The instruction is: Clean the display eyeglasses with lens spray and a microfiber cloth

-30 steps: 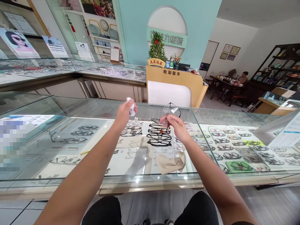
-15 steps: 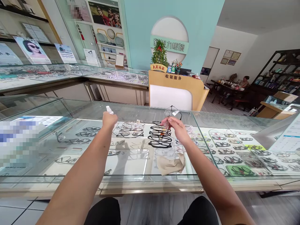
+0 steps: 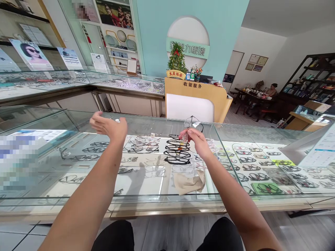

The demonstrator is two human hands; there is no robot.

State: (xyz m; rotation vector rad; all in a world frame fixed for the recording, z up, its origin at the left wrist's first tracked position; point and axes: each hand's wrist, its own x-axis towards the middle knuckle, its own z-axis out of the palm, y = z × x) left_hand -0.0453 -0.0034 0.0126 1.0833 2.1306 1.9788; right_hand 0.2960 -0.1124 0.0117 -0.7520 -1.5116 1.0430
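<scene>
My right hand (image 3: 195, 138) pinches a pair of glasses (image 3: 187, 122) with a white tag (image 3: 196, 124) on its temple, above the counter. My left hand (image 3: 110, 127) is at the far left part of the glass top, its fingers stretched out and apart. Just behind it shows a small bit of a white bottle (image 3: 117, 120), mostly hidden by the hand. Below my right hand lies a column of dark-framed glasses (image 3: 177, 153). A crumpled beige cloth (image 3: 188, 182) rests nearer to me.
The glass display counter (image 3: 146, 198) spans the view, with many frames inside. A sign stand (image 3: 319, 146) is on the right, a blurred box (image 3: 21, 160) on the left. Beyond stands a wooden cashier desk (image 3: 222, 101). A person (image 3: 272, 90) sits at a far table.
My left hand has let go of the white bottle, spread its fingers and turned slightly to the left. My right hand still holds the glasses in nearly the same place.
</scene>
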